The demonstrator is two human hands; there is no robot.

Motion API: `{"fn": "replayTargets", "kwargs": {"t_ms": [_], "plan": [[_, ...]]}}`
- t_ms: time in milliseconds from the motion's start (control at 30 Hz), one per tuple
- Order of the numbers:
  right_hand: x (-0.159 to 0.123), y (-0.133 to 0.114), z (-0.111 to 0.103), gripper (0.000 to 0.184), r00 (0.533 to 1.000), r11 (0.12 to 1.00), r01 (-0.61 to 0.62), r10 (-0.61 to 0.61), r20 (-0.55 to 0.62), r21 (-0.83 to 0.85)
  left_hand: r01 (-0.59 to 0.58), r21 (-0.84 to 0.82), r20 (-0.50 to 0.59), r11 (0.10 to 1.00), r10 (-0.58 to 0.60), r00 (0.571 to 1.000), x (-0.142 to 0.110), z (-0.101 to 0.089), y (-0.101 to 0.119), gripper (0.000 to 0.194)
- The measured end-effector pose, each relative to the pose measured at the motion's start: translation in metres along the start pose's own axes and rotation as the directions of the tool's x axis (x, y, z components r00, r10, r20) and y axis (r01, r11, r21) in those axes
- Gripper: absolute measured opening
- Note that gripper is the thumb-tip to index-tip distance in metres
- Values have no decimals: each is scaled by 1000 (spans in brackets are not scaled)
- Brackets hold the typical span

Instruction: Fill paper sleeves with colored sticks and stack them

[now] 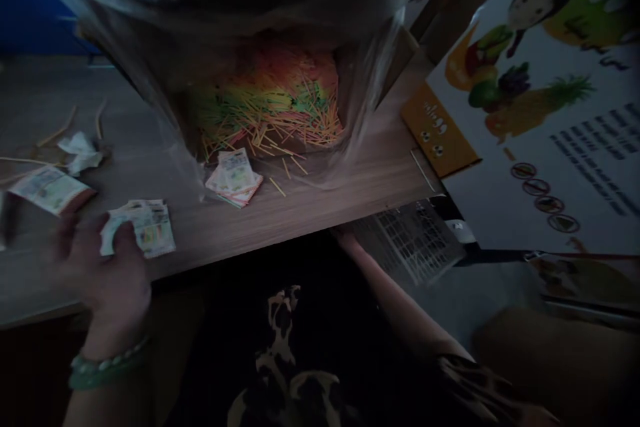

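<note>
My left hand (107, 267) rests at the near edge of the wooden table (310, 213), its fingers lying over a small stack of printed paper packets (145, 227); a green bead bracelet circles the wrist. The hand is blurred. My right forearm reaches under the table edge, and the right hand (345, 237) is mostly hidden beneath it. A second stack of packets (234, 177) lies near the mouth of a clear plastic bag (270, 80) filled with coloured thin sticks (270, 107).
Another packet (47, 188) and a crumpled white paper (80, 150) lie at the left with loose sticks. A fruit poster (545, 100) leans at the right. A white mesh basket (415, 240) sits below the table.
</note>
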State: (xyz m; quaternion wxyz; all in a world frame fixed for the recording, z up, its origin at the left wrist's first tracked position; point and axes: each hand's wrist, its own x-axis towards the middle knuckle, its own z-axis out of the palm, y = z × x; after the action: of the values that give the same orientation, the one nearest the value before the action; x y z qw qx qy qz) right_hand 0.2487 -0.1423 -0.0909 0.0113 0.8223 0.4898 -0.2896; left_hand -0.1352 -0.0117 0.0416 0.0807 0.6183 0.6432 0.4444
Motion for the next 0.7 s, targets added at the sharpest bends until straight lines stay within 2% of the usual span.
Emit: {"fn": "replayTargets", "kwargs": {"t_ms": [67, 100, 133, 167, 200, 233, 267, 300, 333, 400, 433, 467, 533, 600, 700], "plan": [[-3, 3, -8, 38, 1000, 998, 14, -13, -21, 55, -234, 37, -66, 972, 236, 970, -1, 6, 10, 36], [-8, 5, -16, 36, 999, 997, 27, -25, -24, 78, -281, 50, -79, 958, 285, 955, -3, 11, 14, 31], [-13, 4, -26, 32, 998, 993, 56, -54, -16, 105, -274, 57, -56, 960, 277, 959, -5, 17, 17, 26], [-20, 1, -37, 26, 992, 981, 82, -98, 84, 173, -248, 64, 11, 967, 248, 969, -8, 25, 20, 25], [-26, -6, -49, 22, 957, 957, 134, -193, 217, 258, -236, 65, 114, 970, 227, 967, -10, 35, 25, 25], [-32, -18, -62, 23, 912, 923, 178, -285, 295, 341, -239, 81, 226, 968, 216, 950, -13, 46, 30, 26], [-35, -34, -75, 27, 881, 885, 248, -375, 290, 393, -255, 115, 313, 960, 209, 926, -14, 58, 36, 27], [-37, -54, -86, 30, 867, 860, 343, -445, 226, 377, -275, 170, 373, 946, 197, 907, -14, 70, 43, 29], [-36, -76, -95, 30, 885, 863, 417, -458, 90, 284, -295, 228, 428, 928, 176, 886, -12, 83, 50, 32], [-25, -122, -106, 29, 893, 902, 430, -420, -165, 32, -297, 339, 487, 893, 103, 867, -5, 104, 63, 43], [-17, -142, -107, 31, 883, 912, 405, -407, -233, -58, -286, 387, 502, 877, 60, 863, 0, 112, 66, 49], [-8, -159, -106, 33, 882, 916, 381, -401, -246, -127, -273, 426, 508, 862, 22, 861, 5, 119, 68, 53], [8, -179, -100, 32, 906, 915, 338, -380, -188, -221, -252, 476, 521, 842, -39, 853, 15, 125, 66, 54], [17, -184, -94, 30, 922, 903, 333, -372, -107, -271, -223, 486, 537, 845, -87, 839, 21, 124, 58, 49], [19, -178, -94, 29, 912, 881, 373, -405, -58, -292, -117, 449, 537, 886, -162, 828, 25, 118, 41, 35]]}}
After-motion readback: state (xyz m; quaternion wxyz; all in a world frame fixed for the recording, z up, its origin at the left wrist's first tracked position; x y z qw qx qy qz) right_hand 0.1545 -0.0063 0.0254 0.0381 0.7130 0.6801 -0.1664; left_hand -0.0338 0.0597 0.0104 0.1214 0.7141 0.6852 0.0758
